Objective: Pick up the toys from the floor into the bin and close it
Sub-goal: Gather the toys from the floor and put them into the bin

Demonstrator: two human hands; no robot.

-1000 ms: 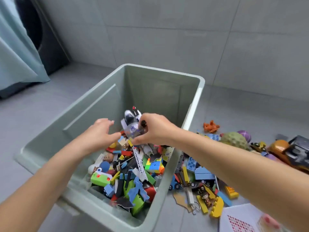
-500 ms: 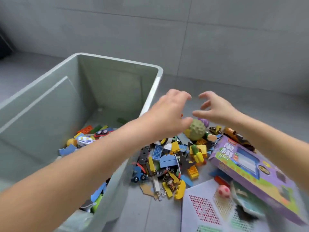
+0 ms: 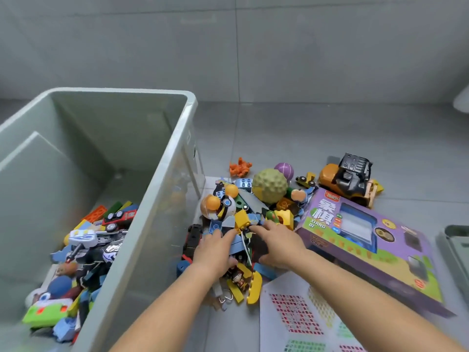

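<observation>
Your bin (image 3: pixel 162 194) fills the left half of the frame, a pale green tub with its lid off, and the bottom is already layered with toys: a red and black toy car (image 3: pixel 119 215) up near the middle, a white and blue plastic piece (image 3: pixel 82 237) just below it, a blue ball (image 3: pixel 59 288) lower down, and a lime green toy (image 3: pixel 45 313) at the lower left corner, all mixed in with loose blocks. The far end of the tub floor is bare.

Right of the bin, at the centre of the frame, sits the pile of toys (image 3: pixel 253 214) on the grey floor (image 3: pixel 317 138). It's a jumble of blue and yellow blocks, with a bumpy olive ball (image 3: pixel 270 185) on top, a small purple ball (image 3: pixel 284 170) behind it and an orange figure (image 3: pixel 240 167) off to the upper left of that. A yellow and black toy truck (image 3: pixel 347 179) stands at the upper right of the pile, and a purple boxed set (image 3: pixel 368 245) lies tilted along the right. A white patterned sheet (image 3: pixel 299 316) covers the floor at the bottom centre.

Both your arms reach in from the bottom edge. Your left hand (image 3: pixel 215 250) is palm down on the near side of the pile, fingers spread over blue pieces. Your right hand (image 3: pixel 279 246) is just beside it, also palm down, index finger touching a yellow block (image 3: pixel 242 219). Both hands are loose and spread, gripping nothing that shows.
</observation>
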